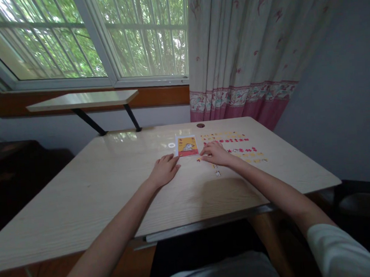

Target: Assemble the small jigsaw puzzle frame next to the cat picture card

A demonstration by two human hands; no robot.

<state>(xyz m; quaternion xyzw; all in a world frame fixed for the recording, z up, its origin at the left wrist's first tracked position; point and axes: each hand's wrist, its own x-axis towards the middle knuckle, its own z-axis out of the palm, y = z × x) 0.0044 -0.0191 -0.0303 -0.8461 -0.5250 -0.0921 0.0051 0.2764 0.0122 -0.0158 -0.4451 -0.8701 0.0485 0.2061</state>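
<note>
A small picture card (187,146) lies on the desk, showing a white spotted animal on a yellow and red ground, with a pale border. My left hand (165,170) rests flat by its lower left corner, fingers stretched out, the fingertips at the edge. At the card's right side is my right hand (217,153), palm down over the desk. Its fingers are bent and a little apart, and no held thing shows between them. Just below those fingertips sits a small red-and-yellow jigsaw piece (198,160). White-and-black pieces (218,173) lie nearer to me, below the right hand.
Rows of red jigsaw pieces (240,140) and yellow jigsaw pieces (252,155) spread to the right, partly behind my right hand. A white ring (171,145) is left of the card. The desk (113,194) carries a raised shelf (84,100) at back left, before a window and curtain (230,67).
</note>
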